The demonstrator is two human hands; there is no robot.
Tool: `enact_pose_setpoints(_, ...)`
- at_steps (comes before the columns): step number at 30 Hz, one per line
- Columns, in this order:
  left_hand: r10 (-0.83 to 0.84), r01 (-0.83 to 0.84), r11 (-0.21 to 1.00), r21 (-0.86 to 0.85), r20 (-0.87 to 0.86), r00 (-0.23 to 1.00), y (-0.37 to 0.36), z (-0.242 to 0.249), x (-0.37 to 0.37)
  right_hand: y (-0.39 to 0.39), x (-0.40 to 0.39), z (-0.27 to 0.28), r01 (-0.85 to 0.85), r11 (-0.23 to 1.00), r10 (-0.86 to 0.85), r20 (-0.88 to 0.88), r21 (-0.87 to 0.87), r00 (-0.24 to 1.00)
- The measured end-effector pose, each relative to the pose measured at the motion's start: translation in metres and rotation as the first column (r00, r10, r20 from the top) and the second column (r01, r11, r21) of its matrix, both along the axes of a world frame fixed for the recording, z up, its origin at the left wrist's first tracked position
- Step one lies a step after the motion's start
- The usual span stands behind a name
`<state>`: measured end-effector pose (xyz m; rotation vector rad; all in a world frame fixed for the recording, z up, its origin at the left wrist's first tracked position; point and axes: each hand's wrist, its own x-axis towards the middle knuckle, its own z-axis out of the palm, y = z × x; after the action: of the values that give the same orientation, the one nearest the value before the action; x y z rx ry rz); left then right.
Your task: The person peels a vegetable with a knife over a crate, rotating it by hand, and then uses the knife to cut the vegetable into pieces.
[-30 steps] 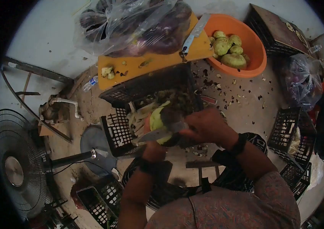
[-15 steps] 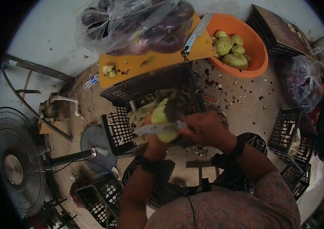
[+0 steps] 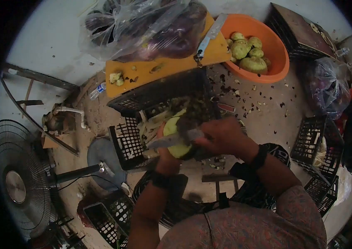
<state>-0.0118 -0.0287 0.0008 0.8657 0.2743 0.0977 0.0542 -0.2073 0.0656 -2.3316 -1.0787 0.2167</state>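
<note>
My right hand [image 3: 224,137] is closed around the handle of a broad-bladed knife [image 3: 164,141]. The blade points left and lies across a large round vegetable [image 3: 179,150] with bare yellow-green flesh and dark rough skin on its far right side. From below and the left, my left hand [image 3: 168,159] grips the vegetable; most of its fingers are hidden behind the flesh and blade. Both hands are over a black plastic crate [image 3: 123,143], where long pale peelings [image 3: 153,125] and darker scraps lie.
Beyond the crate, a yellow board [image 3: 142,76] bears a plastic bag of dark purple vegetables [image 3: 176,39] and another knife [image 3: 211,36]. An orange basin [image 3: 281,62] holds several peeled vegetables. A standing fan [image 3: 16,186] is at left; more black crates [image 3: 308,141] stand right. Scraps litter the floor.
The knife blade has tilted slightly, its tip dropping a little nearer to me on the vegetable. Both hands keep their grips; the view has shifted slightly.
</note>
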Motion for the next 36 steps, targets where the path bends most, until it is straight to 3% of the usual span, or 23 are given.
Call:
enact_pose_setpoints(2,-0.114,0.086,0.936,-0.340,-0.062,0.992,0.009,-0.010,0.002,-0.001,0.002,0.003,-0.022,1.000,0.023,-0.063,0.021,0.998)
enact_pose_setpoints(5,-0.048,0.027,0.970,-0.240,-0.083,0.995,-0.002,0.019,0.000,-0.001,0.001,0.000,-0.020,0.999,0.022,-0.057,0.033,0.998)
enact_pose_setpoints(9,-0.060,0.044,0.970,-0.239,-0.060,0.996,0.005,0.010,-0.001,0.004,-0.002,-0.008,0.009,0.987,-0.010,0.005,0.162,1.000)
enact_pose_setpoints(11,-0.006,-0.047,0.972,-0.231,-0.220,0.975,0.007,0.001,-0.001,0.005,-0.004,-0.012,0.032,0.970,-0.029,-0.015,0.242,0.999)
enact_pose_setpoints(18,-0.038,-0.010,0.950,-0.313,-0.146,0.989,0.010,-0.005,-0.001,0.004,-0.004,-0.016,0.034,0.969,-0.027,-0.030,0.244,0.999)
enact_pose_setpoints(20,0.037,-0.074,0.961,-0.266,-0.142,0.989,0.008,-0.006,0.000,0.002,-0.003,-0.012,0.030,0.985,-0.009,-0.124,0.169,0.992)
enact_pose_setpoints(24,0.074,-0.079,0.981,-0.176,-0.039,0.997,0.005,-0.003,0.001,0.003,-0.005,-0.015,0.051,0.983,-0.023,-0.159,0.177,0.987)
enact_pose_setpoints(25,0.051,-0.045,0.993,0.108,-0.055,0.997,0.011,-0.015,0.000,0.003,-0.005,-0.023,0.039,0.973,-0.022,-0.079,0.227,0.997)
enact_pose_setpoints(26,0.033,-0.001,0.924,0.382,-0.077,0.997,0.015,-0.025,-0.002,0.003,-0.005,-0.028,0.024,0.961,-0.025,0.001,0.276,1.000)
enact_pose_setpoints(27,0.032,0.000,0.925,0.381,-0.076,0.997,0.013,-0.020,-0.002,0.002,-0.003,-0.025,0.025,0.961,-0.026,0.001,0.276,1.000)
enact_pose_setpoints(29,-0.042,0.035,0.986,0.163,0.045,0.998,0.006,-0.008,-0.003,-0.001,0.000,-0.016,-0.074,0.972,0.080,-0.014,0.224,0.997)
enact_pose_setpoints(32,-0.097,0.140,0.976,-0.165,0.246,0.965,-0.005,0.016,-0.003,-0.001,0.000,-0.015,-0.080,0.971,0.088,-0.027,0.224,0.996)
enact_pose_setpoints(36,-0.078,0.104,0.985,-0.135,0.186,0.979,-0.005,0.026,-0.003,0.001,-0.003,-0.017,-0.058,0.958,0.065,-0.016,0.281,0.998)
